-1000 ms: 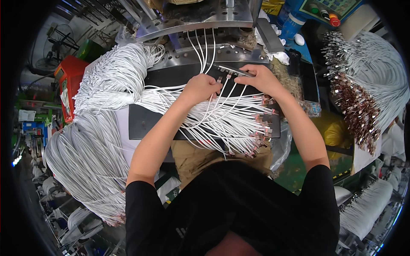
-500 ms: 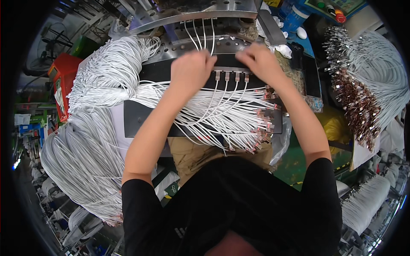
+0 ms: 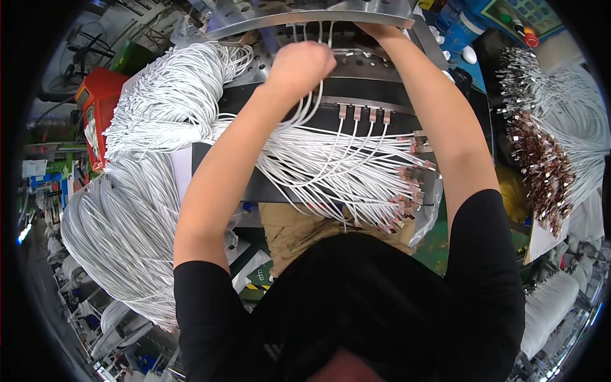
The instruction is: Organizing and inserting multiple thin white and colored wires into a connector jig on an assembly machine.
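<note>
Left hand (image 3: 301, 65), 12 o'clock: curled at cables (image 3: 317, 100), grip unclear. Right hand (image 3: 378, 30), 1 o'clock: part-hidden, cannot tell. Tugging could tangle cables.

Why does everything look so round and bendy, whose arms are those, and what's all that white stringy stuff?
Those arms belong to a person in a black short-sleeved shirt. A wide fisheye camera on their head looks down and bends straight edges. The stringy stuff is thin white cables, spread across a flat black board. Four coppery cable ends sit in a row along a narrow metal strip. The left hand is curled by white cables hanging below a shiny metal plate; whether it grips them, I can't tell. The right hand reaches under that plate, mostly hidden, so I can't see what it holds.
</note>
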Demonstrator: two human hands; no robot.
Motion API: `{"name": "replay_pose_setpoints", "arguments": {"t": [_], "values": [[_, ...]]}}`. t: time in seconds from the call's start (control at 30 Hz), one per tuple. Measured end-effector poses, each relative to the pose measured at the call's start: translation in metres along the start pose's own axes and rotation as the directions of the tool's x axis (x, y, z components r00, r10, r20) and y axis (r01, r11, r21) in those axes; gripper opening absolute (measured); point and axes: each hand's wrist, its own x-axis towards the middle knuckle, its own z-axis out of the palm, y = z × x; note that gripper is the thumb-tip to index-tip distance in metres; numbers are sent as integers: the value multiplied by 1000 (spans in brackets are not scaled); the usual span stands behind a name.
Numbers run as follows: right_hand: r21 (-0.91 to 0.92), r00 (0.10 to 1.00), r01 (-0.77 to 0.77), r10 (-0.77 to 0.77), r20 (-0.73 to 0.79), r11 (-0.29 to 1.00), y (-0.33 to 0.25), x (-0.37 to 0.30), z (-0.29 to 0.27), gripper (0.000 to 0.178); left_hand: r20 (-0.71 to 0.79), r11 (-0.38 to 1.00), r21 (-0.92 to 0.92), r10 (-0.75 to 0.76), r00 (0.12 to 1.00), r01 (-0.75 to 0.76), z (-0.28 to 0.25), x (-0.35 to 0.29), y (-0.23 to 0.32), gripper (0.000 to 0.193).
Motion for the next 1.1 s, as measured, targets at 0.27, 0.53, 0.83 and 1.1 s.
{"name": "replay_pose_setpoints", "arguments": {"t": [0.27, 0.53, 0.83, 1.1], "values": [[191, 996, -87, 91, -10, 978, 63, -30, 43, 27, -618, 922, -73, -341, 709, 379, -151, -72, -137, 30], [-117, 988, 35, -17, 153, 993, 13, -141, -45, 30, -100, 880, -459, 88, 991, -125, -63, -115, 43, 17], [68, 896, 13, -42, 441, 998, -4, -177, -86, 25, -147, 935, -288, 171, 974, -208, -18, -126, 108, 14], [254, 991, -92, 63, 118, 963, 22, -72, 1, 28, -190, 970, -241, -17, 982, -30, -16, -84, 79, 20]]}}
